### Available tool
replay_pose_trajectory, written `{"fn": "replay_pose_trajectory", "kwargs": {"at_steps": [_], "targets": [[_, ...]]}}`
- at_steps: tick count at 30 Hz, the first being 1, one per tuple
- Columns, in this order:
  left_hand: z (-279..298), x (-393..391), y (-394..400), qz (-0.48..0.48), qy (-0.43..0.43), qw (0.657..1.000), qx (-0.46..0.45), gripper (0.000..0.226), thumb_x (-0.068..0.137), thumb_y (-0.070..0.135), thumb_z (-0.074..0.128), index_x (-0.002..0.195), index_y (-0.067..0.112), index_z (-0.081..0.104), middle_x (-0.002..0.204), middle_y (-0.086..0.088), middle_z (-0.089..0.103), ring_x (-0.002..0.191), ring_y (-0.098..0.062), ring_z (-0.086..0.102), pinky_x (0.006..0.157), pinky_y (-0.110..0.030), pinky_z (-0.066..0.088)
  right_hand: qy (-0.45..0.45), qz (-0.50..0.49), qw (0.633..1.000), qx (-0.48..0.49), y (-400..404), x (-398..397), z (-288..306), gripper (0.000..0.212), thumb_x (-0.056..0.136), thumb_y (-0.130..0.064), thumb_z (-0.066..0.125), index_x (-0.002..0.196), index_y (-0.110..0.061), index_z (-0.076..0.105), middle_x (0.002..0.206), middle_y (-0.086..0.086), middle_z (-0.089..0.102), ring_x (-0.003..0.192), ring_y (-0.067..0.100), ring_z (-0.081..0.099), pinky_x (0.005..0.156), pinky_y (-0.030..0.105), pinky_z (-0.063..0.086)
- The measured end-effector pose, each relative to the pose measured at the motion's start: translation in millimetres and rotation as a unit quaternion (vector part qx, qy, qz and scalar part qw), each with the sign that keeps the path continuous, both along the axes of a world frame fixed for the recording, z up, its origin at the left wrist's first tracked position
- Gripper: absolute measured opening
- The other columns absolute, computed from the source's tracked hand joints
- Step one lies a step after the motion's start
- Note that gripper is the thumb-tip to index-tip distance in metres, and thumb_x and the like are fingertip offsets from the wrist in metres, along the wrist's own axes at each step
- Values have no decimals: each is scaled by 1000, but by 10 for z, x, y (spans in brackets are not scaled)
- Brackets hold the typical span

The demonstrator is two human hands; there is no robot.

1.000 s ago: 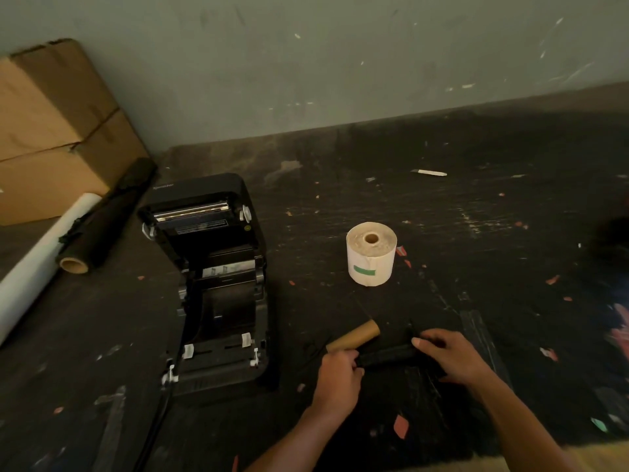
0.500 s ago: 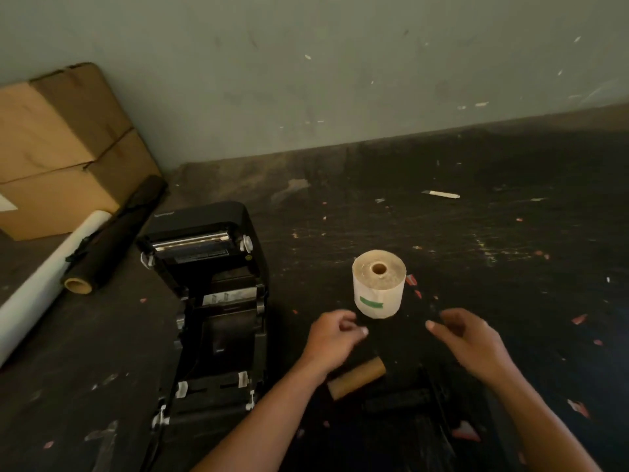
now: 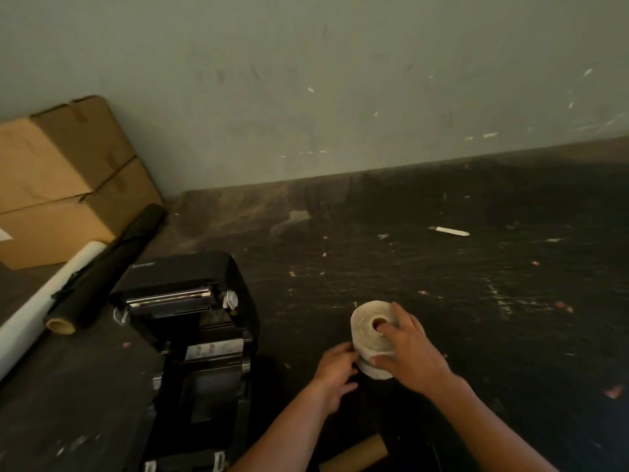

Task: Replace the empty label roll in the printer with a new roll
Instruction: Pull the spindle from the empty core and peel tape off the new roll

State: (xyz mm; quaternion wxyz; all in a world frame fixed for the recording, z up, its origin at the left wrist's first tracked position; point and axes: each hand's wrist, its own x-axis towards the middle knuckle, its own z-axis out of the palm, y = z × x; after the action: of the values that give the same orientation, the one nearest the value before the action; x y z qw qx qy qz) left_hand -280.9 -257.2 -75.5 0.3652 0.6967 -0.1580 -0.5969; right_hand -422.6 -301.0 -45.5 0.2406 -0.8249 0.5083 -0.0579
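you've got stacked cardboard boxes (image 3: 64, 178) far left, a black roll (image 3: 105, 270) beside a white roll (image 3: 41, 298).

- There is one view only, from a camera worn on the person's head, so no second view shares the scene.
- It looks forward and down across a dark table (image 3: 476, 301) to the wall (image 3: 306, 80) at the far side.
- It sits close above the near edge: both forearms enter from the bottom of the frame.
- The wide lens bends the far table edge and takes in boxes (image 3: 61, 178) at far left.
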Motion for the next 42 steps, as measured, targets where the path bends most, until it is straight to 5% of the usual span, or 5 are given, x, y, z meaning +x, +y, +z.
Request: {"fn": "replay_pose_trajectory", "kwargs": {"at_steps": [7,10,21,31,42], "targets": [[-6,133,203,33,13,998,-54,83,70,45,79,141,28,41,140,-3,47,125,-24,47,99,-42,43,-159,-97,979,88,58,-163,39,67,75,-31,76,135,-19,48,155,2,20,139,22,27,110,40,31],[-3,163,333,44,71,994,-74,114,52,55,85,147,27,30,144,-6,44,128,-26,45,104,-51,39,-397,-225,831,318,115,-306,23,74,68,-26,79,134,-15,48,127,5,53,112,22,56,88,42,52],[42,14,545,-17,34,998,-57,79,59,48,84,130,37,50,117,3,61,109,-21,54,100,-49,44,-453,-283,689,491,379,-409,-273,54,64,-22,78,113,-9,60,107,17,70,102,33,65,82,47,56],[70,-16,497,10,39,997,-70,65,70,37,82,128,29,54,111,1,66,99,-17,63,79,-38,56,-209,-195,940,186,213,-438,-56,64,80,-43,68,135,-19,46,135,6,51,121,22,50,100,42,43],[226,-76,480,43,1,999,13,67,69,42,81,122,15,49,83,4,55,73,-10,51,54,-26,38,-194,-162,941,226,248,-212,29,48,93,-33,53,137,-18,41,122,3,56,103,15,53,89,36,44]]}}
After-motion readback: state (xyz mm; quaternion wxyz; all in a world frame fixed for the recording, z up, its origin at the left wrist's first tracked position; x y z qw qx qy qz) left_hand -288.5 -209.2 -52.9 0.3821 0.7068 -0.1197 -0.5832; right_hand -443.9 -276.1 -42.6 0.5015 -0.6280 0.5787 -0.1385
